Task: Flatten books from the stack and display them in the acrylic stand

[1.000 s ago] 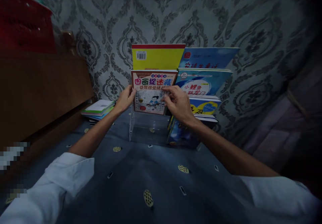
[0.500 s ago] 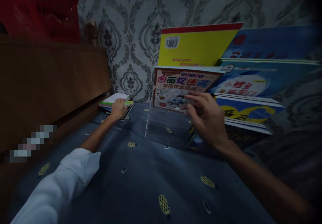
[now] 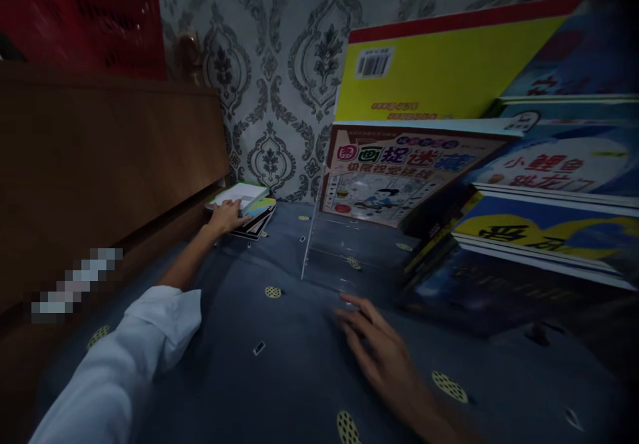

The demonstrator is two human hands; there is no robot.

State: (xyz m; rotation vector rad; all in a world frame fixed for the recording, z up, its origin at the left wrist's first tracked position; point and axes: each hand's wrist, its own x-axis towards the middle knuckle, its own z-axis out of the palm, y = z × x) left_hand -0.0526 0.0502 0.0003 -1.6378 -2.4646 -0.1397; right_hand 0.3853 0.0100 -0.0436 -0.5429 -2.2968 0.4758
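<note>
My left hand (image 3: 227,216) rests with fingers apart on the near side of a small stack of books (image 3: 244,196) by the wall. Over the dark blue patterned cloth, my right hand (image 3: 379,344) is open and holds nothing, its fingers slightly blurred. Beyond it stands a clear rack (image 3: 310,247) with a brown-bordered picture book (image 3: 379,184) in it. Behind that book rises a yellow book (image 3: 424,71) with a red top edge. More books stand in tiers to the right, among them a blue one with a carp title (image 3: 559,161) and a blue and yellow one (image 3: 544,231).
A brown wooden cabinet (image 3: 110,164) runs along the left, with a red basket (image 3: 84,24) on top. Patterned wallpaper (image 3: 269,104) covers the wall behind. The cloth (image 3: 224,364) spreads across the front.
My right hand has moved down and away from the brown-bordered book. My left hand has shifted slightly left on the stack, whose top now looks turned. The view has moved nearer the rack.
</note>
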